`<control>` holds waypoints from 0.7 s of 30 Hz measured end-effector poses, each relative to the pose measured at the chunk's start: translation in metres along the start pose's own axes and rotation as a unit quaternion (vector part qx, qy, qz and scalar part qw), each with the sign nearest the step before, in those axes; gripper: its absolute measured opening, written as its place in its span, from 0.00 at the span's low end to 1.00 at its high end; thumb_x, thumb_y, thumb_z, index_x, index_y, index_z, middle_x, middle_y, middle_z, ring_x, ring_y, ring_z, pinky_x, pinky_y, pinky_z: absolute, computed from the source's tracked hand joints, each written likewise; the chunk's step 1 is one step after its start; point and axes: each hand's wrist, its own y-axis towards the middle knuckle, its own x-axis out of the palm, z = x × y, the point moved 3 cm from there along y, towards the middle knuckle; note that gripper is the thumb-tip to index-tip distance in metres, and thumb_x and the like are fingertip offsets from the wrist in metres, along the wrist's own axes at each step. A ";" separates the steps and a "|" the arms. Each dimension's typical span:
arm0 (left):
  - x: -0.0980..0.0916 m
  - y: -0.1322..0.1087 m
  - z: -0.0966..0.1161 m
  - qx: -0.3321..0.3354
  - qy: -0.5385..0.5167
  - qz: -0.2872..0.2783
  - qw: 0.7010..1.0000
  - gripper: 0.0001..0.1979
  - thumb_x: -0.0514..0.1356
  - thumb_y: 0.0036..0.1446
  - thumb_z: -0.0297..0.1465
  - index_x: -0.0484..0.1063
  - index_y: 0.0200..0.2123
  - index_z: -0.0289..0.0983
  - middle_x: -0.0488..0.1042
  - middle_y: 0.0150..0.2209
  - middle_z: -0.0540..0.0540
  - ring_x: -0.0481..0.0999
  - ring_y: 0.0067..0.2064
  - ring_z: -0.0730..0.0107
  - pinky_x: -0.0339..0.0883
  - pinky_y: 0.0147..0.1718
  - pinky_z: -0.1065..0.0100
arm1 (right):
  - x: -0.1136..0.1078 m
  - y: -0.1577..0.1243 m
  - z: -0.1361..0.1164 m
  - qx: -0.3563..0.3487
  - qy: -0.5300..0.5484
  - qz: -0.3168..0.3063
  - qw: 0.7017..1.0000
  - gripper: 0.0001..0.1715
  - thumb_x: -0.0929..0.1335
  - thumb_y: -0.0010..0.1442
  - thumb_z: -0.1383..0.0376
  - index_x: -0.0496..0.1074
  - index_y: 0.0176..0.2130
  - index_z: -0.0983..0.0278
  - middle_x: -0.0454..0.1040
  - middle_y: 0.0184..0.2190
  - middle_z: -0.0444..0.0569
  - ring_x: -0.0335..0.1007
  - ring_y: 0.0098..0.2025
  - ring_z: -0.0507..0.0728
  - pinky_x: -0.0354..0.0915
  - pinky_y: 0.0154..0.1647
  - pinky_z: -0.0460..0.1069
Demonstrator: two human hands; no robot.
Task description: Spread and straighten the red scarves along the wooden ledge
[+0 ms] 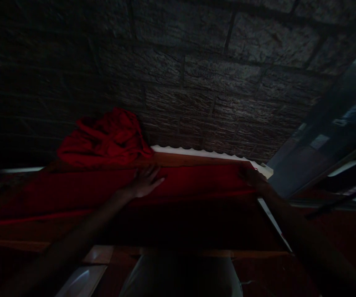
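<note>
A long strip of red cloth (196, 177) lies flat along a wooden table (178, 159). My left hand (145, 181) rests on the cloth near its middle, palm down with the fingers spread. At the cloth's right end is my right hand (252, 176), touching it near the table edge. That hand is dark and blurred, so its fingers cannot be made out clearly. Beyond my left hand, a crumpled heap of red cloth (106, 138) sits against the wall.
A rough block wall (202, 78) rises behind the table. White wavy-edged trim (196, 152) runs along the table's back. A thin white strip (274, 222) lies by the right edge. To the right stands a grey door or panel (314, 136). The light is very dim.
</note>
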 end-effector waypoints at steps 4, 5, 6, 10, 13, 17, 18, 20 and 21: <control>0.011 0.018 0.028 0.066 -0.036 0.050 0.996 0.42 0.46 0.65 0.59 0.58 0.71 0.37 0.52 0.73 0.35 0.49 0.74 0.43 0.34 0.71 0.38 | -0.001 -0.001 -0.002 0.038 0.001 0.008 0.999 0.32 0.57 0.71 0.49 0.75 0.56 0.69 0.77 0.46 0.69 0.78 0.47 0.69 0.71 0.45 0.60; 0.013 0.018 0.029 0.069 -0.037 0.055 0.995 0.42 0.47 0.65 0.59 0.58 0.71 0.37 0.52 0.73 0.36 0.49 0.74 0.44 0.34 0.71 0.40 | -0.003 -0.002 -0.001 0.039 0.003 0.022 0.999 0.32 0.56 0.72 0.50 0.74 0.57 0.68 0.77 0.47 0.69 0.78 0.47 0.68 0.71 0.46 0.60; 0.014 0.018 0.028 0.074 -0.036 0.059 0.995 0.42 0.48 0.64 0.59 0.59 0.71 0.38 0.53 0.73 0.37 0.49 0.74 0.45 0.34 0.72 0.42 | -0.006 -0.002 0.000 0.039 0.005 0.046 0.998 0.33 0.55 0.72 0.50 0.74 0.57 0.67 0.78 0.47 0.68 0.78 0.47 0.68 0.70 0.46 0.59; 0.014 0.013 0.025 0.111 -0.022 0.065 0.991 0.42 0.47 0.64 0.60 0.59 0.71 0.40 0.52 0.73 0.39 0.50 0.74 0.48 0.33 0.72 0.43 | -0.015 -0.004 0.003 0.052 0.003 0.129 0.990 0.35 0.52 0.74 0.49 0.71 0.60 0.67 0.77 0.48 0.67 0.77 0.47 0.68 0.69 0.48 0.59; 0.014 0.011 0.028 0.131 -0.019 0.057 0.989 0.42 0.47 0.64 0.61 0.59 0.71 0.41 0.50 0.74 0.39 0.49 0.74 0.49 0.32 0.72 0.43 | -0.008 -0.004 0.001 0.052 0.000 0.057 0.997 0.32 0.54 0.74 0.53 0.70 0.61 0.69 0.76 0.51 0.68 0.76 0.50 0.68 0.69 0.50 0.60; 0.011 0.008 0.035 0.158 -0.012 0.057 0.986 0.44 0.49 0.62 0.62 0.59 0.71 0.40 0.47 0.74 0.37 0.47 0.75 0.49 0.32 0.72 0.44 | -0.008 -0.009 -0.011 0.035 -0.011 0.044 0.998 0.30 0.57 0.73 0.57 0.66 0.65 0.70 0.67 0.61 0.70 0.66 0.62 0.71 0.65 0.58 0.63; 0.010 0.007 0.037 0.159 -0.008 0.053 0.986 0.45 0.49 0.61 0.63 0.58 0.71 0.39 0.46 0.74 0.36 0.46 0.75 0.49 0.31 0.72 0.43 | -0.011 -0.011 -0.018 0.017 -0.013 0.062 0.998 0.32 0.58 0.73 0.57 0.62 0.68 0.70 0.62 0.65 0.71 0.60 0.66 0.72 0.62 0.61 0.64; 0.005 0.005 0.043 0.171 -0.001 0.048 0.984 0.46 0.49 0.61 0.63 0.55 0.72 0.39 0.43 0.74 0.36 0.43 0.75 0.49 0.30 0.72 0.43 | -0.015 -0.017 -0.041 -0.024 -0.004 0.091 0.996 0.36 0.58 0.73 0.54 0.55 0.72 0.68 0.50 0.71 0.69 0.47 0.72 0.72 0.56 0.66 0.67; 0.003 0.003 0.046 0.189 0.002 0.048 0.981 0.47 0.49 0.61 0.62 0.53 0.73 0.40 0.40 0.75 0.37 0.41 0.76 0.49 0.30 0.72 0.44 | -0.015 -0.021 -0.058 -0.048 0.012 0.093 0.994 0.37 0.58 0.73 0.52 0.53 0.73 0.67 0.45 0.73 0.68 0.42 0.74 0.72 0.54 0.67 0.68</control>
